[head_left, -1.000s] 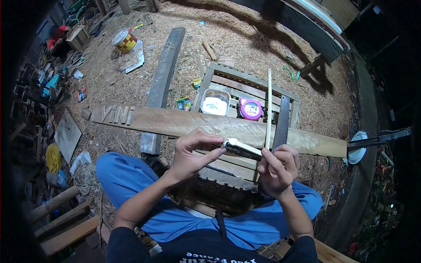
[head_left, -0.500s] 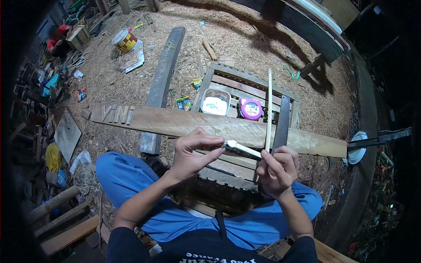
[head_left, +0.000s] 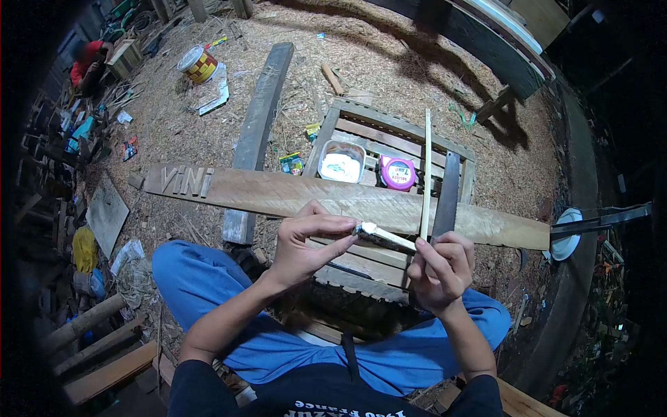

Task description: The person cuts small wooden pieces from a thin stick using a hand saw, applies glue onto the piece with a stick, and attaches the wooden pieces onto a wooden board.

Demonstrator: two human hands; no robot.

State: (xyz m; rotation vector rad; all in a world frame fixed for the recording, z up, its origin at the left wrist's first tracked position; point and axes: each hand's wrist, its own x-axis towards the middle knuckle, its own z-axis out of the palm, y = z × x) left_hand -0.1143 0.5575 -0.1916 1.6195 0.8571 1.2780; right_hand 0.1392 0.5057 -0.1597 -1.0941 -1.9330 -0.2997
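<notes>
My left hand (head_left: 310, 240) is closed, thumb and fingertips pinching a small dark-bluish piece (head_left: 358, 228) too small to name. My right hand (head_left: 442, 272) is closed round a thin pale wooden stick (head_left: 393, 240). White paste (head_left: 369, 227) covers the stick's far end, which meets the piece at my left fingertips. Below both hands lies a long wooden plank (head_left: 278, 191) across a slatted wooden stand (head_left: 368, 281). Beyond them are a square tub of white paste (head_left: 341, 165), a pink tape measure (head_left: 397, 173), a handsaw (head_left: 447, 194) and a long thin wood strip (head_left: 426, 174).
Wooden letters (head_left: 186, 182) spelling "VINI" lie on the plank's left end. A thick beam (head_left: 262, 111) rests on the shavings-covered ground near a paint bucket (head_left: 197, 64). Another person in a red shirt (head_left: 90, 66) is at the far left. A white lid (head_left: 566, 234) lies at right.
The stick in my right hand has turned slightly, with its pasted end still at my left fingertips. The person in red has shifted a little.
</notes>
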